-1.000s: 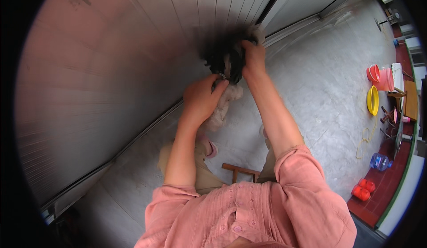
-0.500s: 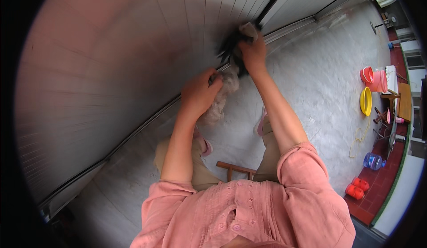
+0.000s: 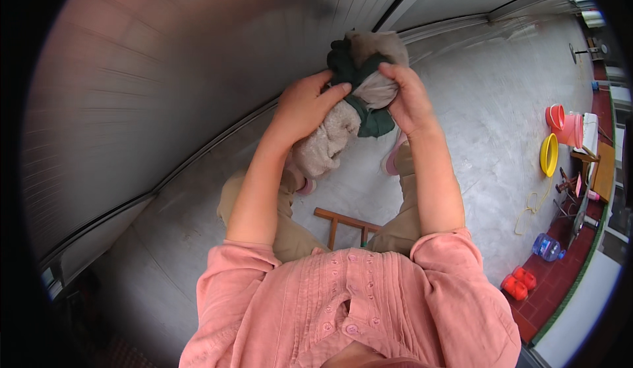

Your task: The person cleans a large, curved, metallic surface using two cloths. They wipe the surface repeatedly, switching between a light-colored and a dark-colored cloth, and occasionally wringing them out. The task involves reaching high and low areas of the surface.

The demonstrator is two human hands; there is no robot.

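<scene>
Both hands hold a loose bundle of rags in front of a smooth, shiny upright panel (image 3: 132,117). My left hand (image 3: 304,107) has its fingers closed on the near left side, where a fuzzy beige rag (image 3: 328,138) hangs down. On the far right side, my right hand (image 3: 410,99) grips the bundle with its thumb on top. A dark green cloth (image 3: 377,124) runs through the middle, with a crumpled pale grey cloth (image 3: 377,91) folded into it. Some fingertips are hidden behind the fabric.
Grey concrete floor (image 3: 475,137) spreads out to the right of the panel. Between my legs lies a wooden stool frame (image 3: 346,220). Along the right stand pink buckets (image 3: 568,130), a yellow basin (image 3: 548,155), a large blue water bottle (image 3: 547,246) and red containers (image 3: 517,283).
My hands have come closer together around the rags, my right hand moving down and right from the panel. The bundle is bunched up and shows more of its green and pale cloths.
</scene>
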